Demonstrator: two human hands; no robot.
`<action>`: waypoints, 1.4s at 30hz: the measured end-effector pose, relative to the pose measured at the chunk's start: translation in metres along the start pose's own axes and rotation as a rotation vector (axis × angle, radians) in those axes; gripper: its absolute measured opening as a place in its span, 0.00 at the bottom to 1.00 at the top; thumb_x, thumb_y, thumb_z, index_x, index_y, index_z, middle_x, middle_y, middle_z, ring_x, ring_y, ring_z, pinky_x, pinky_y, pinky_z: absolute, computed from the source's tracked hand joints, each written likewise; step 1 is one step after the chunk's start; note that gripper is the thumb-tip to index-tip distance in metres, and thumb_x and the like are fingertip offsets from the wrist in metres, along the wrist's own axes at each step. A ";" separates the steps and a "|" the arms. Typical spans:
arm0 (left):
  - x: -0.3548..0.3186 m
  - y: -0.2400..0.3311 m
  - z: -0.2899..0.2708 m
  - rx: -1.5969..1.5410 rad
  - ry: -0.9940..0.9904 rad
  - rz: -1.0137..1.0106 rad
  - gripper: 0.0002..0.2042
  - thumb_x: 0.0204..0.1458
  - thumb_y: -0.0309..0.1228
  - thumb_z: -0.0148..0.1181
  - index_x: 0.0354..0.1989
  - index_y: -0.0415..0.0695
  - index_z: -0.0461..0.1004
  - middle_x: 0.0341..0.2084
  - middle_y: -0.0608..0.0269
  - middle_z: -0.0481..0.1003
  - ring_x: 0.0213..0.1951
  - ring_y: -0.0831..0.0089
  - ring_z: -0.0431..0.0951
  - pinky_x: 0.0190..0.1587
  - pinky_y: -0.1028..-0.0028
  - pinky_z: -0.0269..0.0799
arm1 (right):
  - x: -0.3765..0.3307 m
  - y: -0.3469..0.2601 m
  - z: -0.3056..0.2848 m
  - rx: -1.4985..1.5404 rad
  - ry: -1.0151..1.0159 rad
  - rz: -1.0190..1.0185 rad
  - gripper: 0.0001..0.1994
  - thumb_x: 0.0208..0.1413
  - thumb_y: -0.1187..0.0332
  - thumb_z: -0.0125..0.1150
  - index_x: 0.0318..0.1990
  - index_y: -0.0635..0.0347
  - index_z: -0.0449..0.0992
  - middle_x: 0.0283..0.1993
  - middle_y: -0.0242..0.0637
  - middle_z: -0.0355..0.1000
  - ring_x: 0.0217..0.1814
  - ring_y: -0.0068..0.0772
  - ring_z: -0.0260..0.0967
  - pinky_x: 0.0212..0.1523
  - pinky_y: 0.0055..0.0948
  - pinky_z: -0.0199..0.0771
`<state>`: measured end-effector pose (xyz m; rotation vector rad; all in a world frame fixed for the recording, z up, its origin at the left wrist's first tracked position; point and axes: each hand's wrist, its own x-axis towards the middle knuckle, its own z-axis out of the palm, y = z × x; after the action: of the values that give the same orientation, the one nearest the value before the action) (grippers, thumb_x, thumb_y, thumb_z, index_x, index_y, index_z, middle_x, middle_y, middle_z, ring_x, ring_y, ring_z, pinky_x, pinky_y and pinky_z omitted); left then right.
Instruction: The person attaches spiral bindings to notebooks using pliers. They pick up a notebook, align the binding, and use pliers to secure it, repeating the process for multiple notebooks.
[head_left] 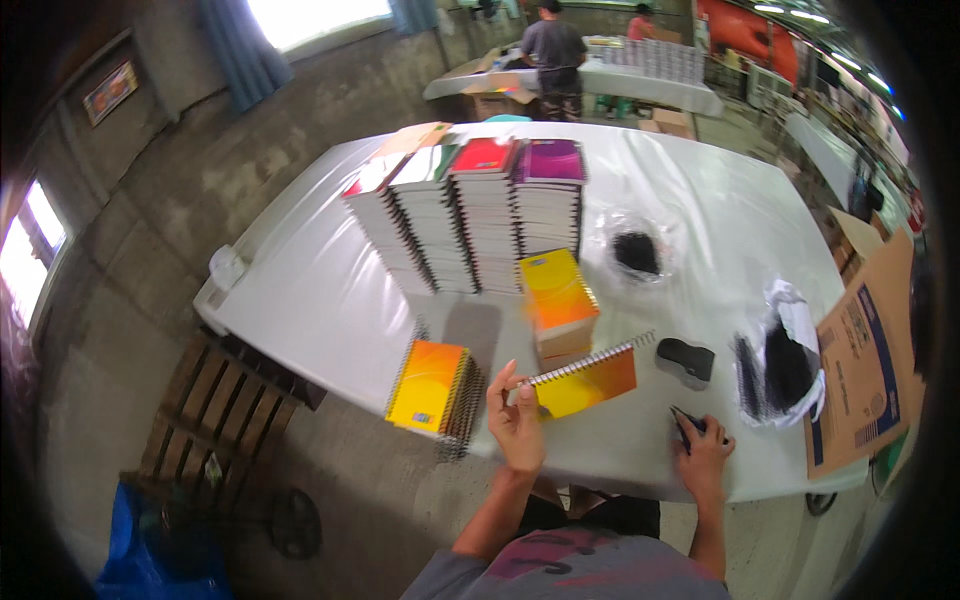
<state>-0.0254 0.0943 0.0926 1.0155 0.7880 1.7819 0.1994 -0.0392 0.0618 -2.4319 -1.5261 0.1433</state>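
A: Left hand (517,420) is sitting lower centre of the frame, fingers curled narrow round the near corner of an orange spiral notebook (588,383), pinching it. Notebook's tilting, coil edge up, just right of the hand.

B: And the right hand (703,452)?

A: Lower right, resting on the white table (320,300) near the front edge. Fingers are closing on a small black object (684,421); can't tell what it is, too small. Grip looks tight, thumb over it.

B: What's lying round them?

A: Short stack of orange-yellow notebooks (558,300) just behind the held one, centre frame. Another orange stack (432,390) to the left, hanging over the table's front edge. Behind, upper centre, tall piles of spiral notebooks (470,215) w/ red and purple covers on top.

B: Right side?

A: Black stapler-like tool (686,360) just above the right hand, not touching it. Clear bag of black coils (785,365) further right, another bag (637,250) w/ black bits mid-table. Cardboard box flap (865,360) at far right edge.

B: Anyone else?

A: Person in a grey shirt (553,60) is standing at a far table, top centre, back turned.
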 end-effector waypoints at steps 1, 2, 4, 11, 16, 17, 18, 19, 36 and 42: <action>0.000 0.002 -0.006 0.023 -0.008 0.047 0.16 0.58 0.28 0.47 0.54 0.40 0.61 0.37 0.66 0.67 0.39 0.81 0.66 0.45 0.80 0.63 | 0.004 -0.002 0.006 -0.116 0.003 0.057 0.24 0.48 0.61 0.60 0.56 0.43 0.67 0.54 0.46 0.60 0.58 0.44 0.57 0.59 0.45 0.50; -0.001 0.006 -0.012 -0.008 0.016 0.056 0.16 0.58 0.27 0.47 0.54 0.41 0.60 0.37 0.66 0.67 0.40 0.81 0.66 0.46 0.79 0.63 | 0.008 -0.008 0.009 -0.043 0.033 -0.022 0.25 0.48 0.61 0.60 0.56 0.43 0.66 0.54 0.46 0.59 0.58 0.45 0.56 0.59 0.45 0.50; -0.003 0.018 -0.015 -0.078 0.053 0.065 0.15 0.58 0.25 0.46 0.54 0.41 0.59 0.38 0.65 0.67 0.41 0.79 0.67 0.47 0.78 0.63 | 0.014 -0.034 0.002 0.101 0.090 -0.164 0.25 0.49 0.60 0.59 0.57 0.44 0.65 0.56 0.46 0.58 0.59 0.47 0.54 0.59 0.45 0.50; 0.003 0.063 -0.063 0.060 0.121 0.231 0.16 0.56 0.25 0.49 0.53 0.41 0.58 0.43 0.61 0.65 0.47 0.74 0.66 0.51 0.73 0.63 | 0.052 -0.191 -0.022 1.574 -0.362 -0.643 0.33 0.50 0.75 0.59 0.63 0.57 0.52 0.63 0.43 0.54 0.60 0.30 0.58 0.59 0.29 0.57; 0.025 0.090 -0.121 0.553 0.117 0.467 0.23 0.54 0.35 0.55 0.56 0.42 0.58 0.51 0.59 0.62 0.55 0.70 0.61 0.56 0.66 0.57 | 0.099 -0.269 -0.052 2.035 -0.367 -0.593 0.24 0.51 0.76 0.57 0.58 0.59 0.60 0.47 0.38 0.69 0.47 0.26 0.67 0.48 0.23 0.66; 0.027 0.089 -0.135 0.586 0.188 0.425 0.23 0.55 0.38 0.53 0.56 0.42 0.58 0.51 0.59 0.62 0.55 0.70 0.61 0.56 0.66 0.55 | 0.112 -0.282 -0.060 1.888 -0.403 -0.614 0.22 0.52 0.75 0.56 0.56 0.58 0.63 0.43 0.37 0.70 0.43 0.24 0.68 0.44 0.22 0.67; 0.029 0.086 -0.144 0.609 0.247 0.377 0.23 0.56 0.40 0.52 0.56 0.42 0.58 0.51 0.59 0.62 0.55 0.70 0.61 0.57 0.65 0.54 | 0.126 -0.292 -0.070 1.735 -0.420 -0.624 0.19 0.53 0.73 0.55 0.54 0.57 0.65 0.40 0.36 0.71 0.40 0.23 0.69 0.41 0.22 0.68; 0.031 0.079 -0.150 0.546 0.258 0.298 0.23 0.56 0.43 0.48 0.56 0.42 0.58 0.52 0.59 0.62 0.55 0.70 0.60 0.57 0.65 0.52 | 0.137 -0.299 -0.076 1.586 -0.434 -0.630 0.17 0.54 0.72 0.54 0.52 0.56 0.67 0.36 0.35 0.72 0.37 0.21 0.70 0.38 0.22 0.69; 0.055 0.001 -0.158 0.337 0.220 0.257 0.39 0.54 0.63 0.26 0.48 0.33 0.64 0.45 0.52 0.68 0.48 0.65 0.67 0.54 0.67 0.58 | 0.152 -0.324 0.033 1.052 -0.086 -1.133 0.21 0.58 0.53 0.48 0.51 0.58 0.69 0.47 0.40 0.70 0.50 0.32 0.67 0.49 0.28 0.64; 0.062 -0.011 -0.137 0.237 0.394 0.275 0.38 0.55 0.61 0.31 0.44 0.29 0.65 0.41 0.44 0.71 0.44 0.61 0.73 0.48 0.65 0.68 | 0.105 -0.315 0.100 1.446 -0.302 -0.484 0.20 0.63 0.57 0.40 0.44 0.66 0.72 0.37 0.34 0.72 0.39 0.20 0.66 0.42 0.21 0.66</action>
<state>-0.1570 0.1436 0.0394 0.9709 1.1697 2.2036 -0.0503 0.2016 0.0587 -0.9096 -1.2707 1.0832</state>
